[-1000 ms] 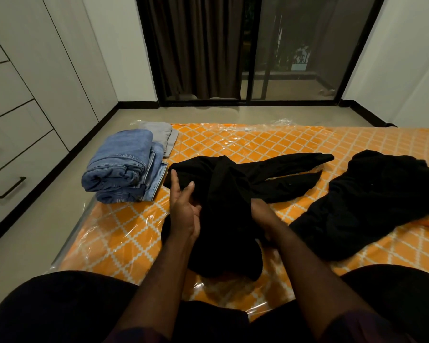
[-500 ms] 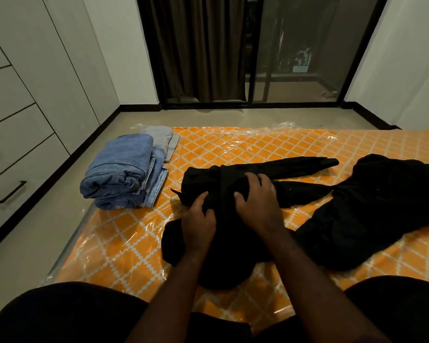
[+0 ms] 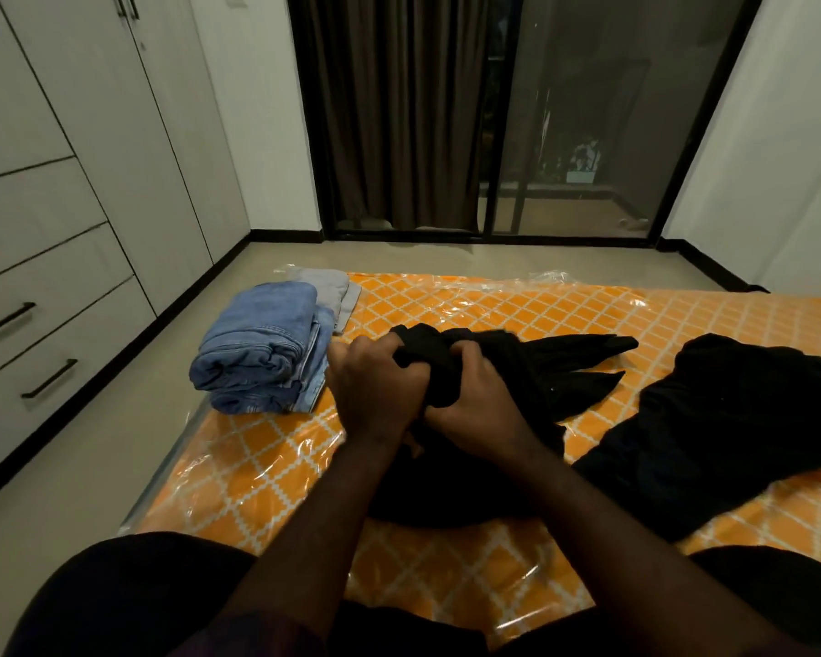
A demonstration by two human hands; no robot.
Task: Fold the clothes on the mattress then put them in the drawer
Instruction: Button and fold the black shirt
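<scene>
Both hands work the limp black fabric garment [image 3: 541,372], which lies midway across the plastic-wrapped orange lattice-patterned mattress [image 3: 266,467]. The left hand [image 3: 375,386] and right hand [image 3: 475,405] sit side by side, touching, each with fingers curled tight into a bunch of its cloth. It looks light, soft and floppy, likely to sag wherever unsupported, so holding it at seams or corners should keep the edges straight. A stack of folded blue denim jeans [image 3: 261,348] sits just left, and 1 more crumpled black garment [image 3: 731,433] lies to the right.
</scene>
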